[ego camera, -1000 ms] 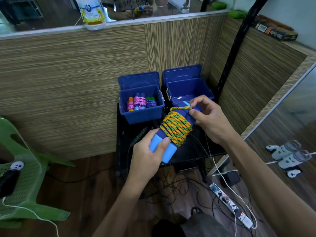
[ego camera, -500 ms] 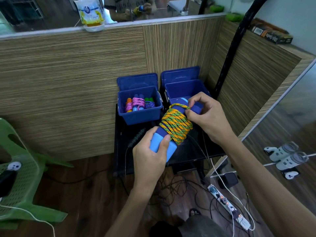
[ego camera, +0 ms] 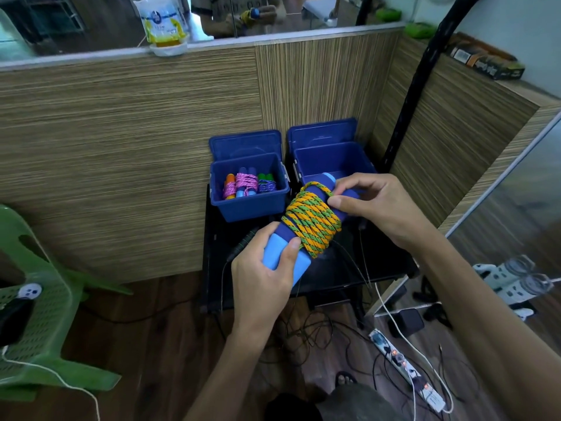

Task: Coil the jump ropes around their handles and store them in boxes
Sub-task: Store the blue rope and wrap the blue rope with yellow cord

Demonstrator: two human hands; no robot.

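Left hand (ego camera: 261, 278) is wrapping its fingers and thumb round the light-blue ends of the paired handles (ego camera: 287, 261), clenched on them. Right hand (ego camera: 372, 205) is pinching the last turn of the orange-and-green rope (ego camera: 312, 223) against the far end of the handles. The bundle is being held in the air above the black desk (ego camera: 343, 268), just in front of the right box (ego camera: 334, 159), whose visible inside is showing no ropes.

Left box (ego camera: 249, 205) is already holding three coiled ropes (ego camera: 247, 185) in pink and purple.

Handling, as a judgement: the braided rope is looking soft and limp, light, with some surface friction (so the turns are likely staying put only while the tail is pinned). The foam-looking handles are looking stiff enough to carry the whole bundle and not slippery.

Best hold is probably across the coil itself, fingers pressing the loose end down, or one hand on the bare handle ends; letting go of the tail risks the outer turns springing loose
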